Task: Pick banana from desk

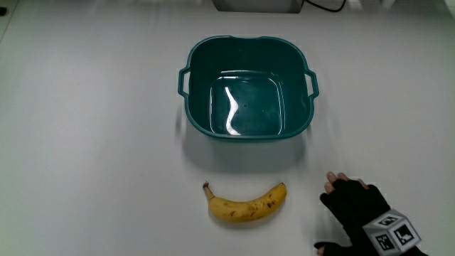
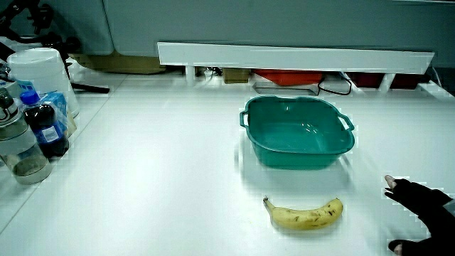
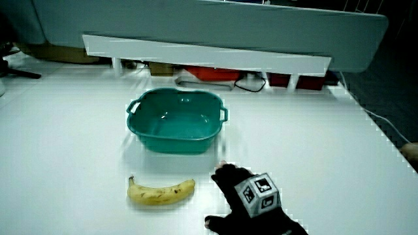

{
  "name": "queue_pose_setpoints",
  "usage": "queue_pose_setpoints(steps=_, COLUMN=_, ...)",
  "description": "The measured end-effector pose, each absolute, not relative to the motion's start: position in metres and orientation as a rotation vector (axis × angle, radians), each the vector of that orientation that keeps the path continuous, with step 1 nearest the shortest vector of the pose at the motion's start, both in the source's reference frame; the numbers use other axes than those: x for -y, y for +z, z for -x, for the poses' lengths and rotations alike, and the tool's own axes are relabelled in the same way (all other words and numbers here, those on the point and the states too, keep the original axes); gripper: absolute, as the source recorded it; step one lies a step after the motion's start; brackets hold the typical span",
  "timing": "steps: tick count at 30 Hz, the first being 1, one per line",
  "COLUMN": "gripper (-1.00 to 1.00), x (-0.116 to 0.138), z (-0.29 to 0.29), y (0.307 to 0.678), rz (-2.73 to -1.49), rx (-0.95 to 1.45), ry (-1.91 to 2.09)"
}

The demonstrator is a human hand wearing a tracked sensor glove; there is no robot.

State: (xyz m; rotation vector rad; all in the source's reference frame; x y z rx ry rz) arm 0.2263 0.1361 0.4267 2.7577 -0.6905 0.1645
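Reaching toward the fruit, the gloved hand (image 1: 359, 210) hovers low over the desk (image 1: 92, 142) just beside the banana (image 1: 247, 205), its fingers spread and holding nothing. The banana lies flat on the bare desk, nearer to the person than the teal basin (image 1: 247, 89), which sits apart from it at about twelve o'clock. Seen from the banana, the hand lies at roughly three o'clock; the stem end (image 1: 207, 188) points away from the hand, toward ten o'clock.

The step in hand appears to be the approach, with no contact made yet. A clean pick would likely mean bringing the hand over the middle of the curved body, fingers on one long side and thumb on the other, and closing gently, since the speckled skin suggests ripe, soft fruit that bruises under a hard squeeze. Lifting straight up should keep it clear of the basin's rim.

The main view shows the basin's shiny inside, with nothing in it, and the gap between hand and fruit most plainly. In a side view, bottles (image 2: 44, 131) and a white container (image 2: 39, 71) stand at the desk's edge, well apart from the banana; these appear nowhere else. In a side view the patterned cube (image 3: 258, 193) on the glove's back shows clearly.
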Motion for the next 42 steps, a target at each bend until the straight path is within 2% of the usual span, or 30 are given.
queue_pose_setpoints(steps=4, gripper=0.0, x=-0.126, z=-0.21, y=0.434, rz=-2.775, rx=0.787, ry=0.149)
queue_pose_setpoints(steps=7, gripper=0.0, x=-0.115, z=-0.187, y=0.419, rz=-2.764, rx=0.848, ry=0.289)
queue_pose_setpoints(steps=8, gripper=0.0, x=-0.113, z=-0.184, y=0.422, rz=-2.8, rx=0.905, ry=0.281)
queue_pose_setpoints(steps=11, gripper=0.0, x=-0.108, z=-0.17, y=0.431, rz=-2.807, rx=0.98, ry=0.217)
queue_pose_setpoints(steps=12, gripper=0.0, x=-0.102, z=-0.157, y=0.415, rz=-2.732, rx=0.955, ry=0.358)
queue_pose_setpoints(steps=14, gripper=0.0, x=-0.097, z=-0.145, y=0.412, rz=-2.665, rx=0.951, ry=0.406)
queue_pose_setpoints(steps=27, gripper=0.0, x=-0.088, z=-0.097, y=0.429, rz=-2.5, rx=1.037, ry=0.485)
queue_pose_setpoints(steps=42, gripper=0.62, x=-0.097, z=-0.085, y=0.446, rz=-2.458, rx=1.078, ry=0.529)
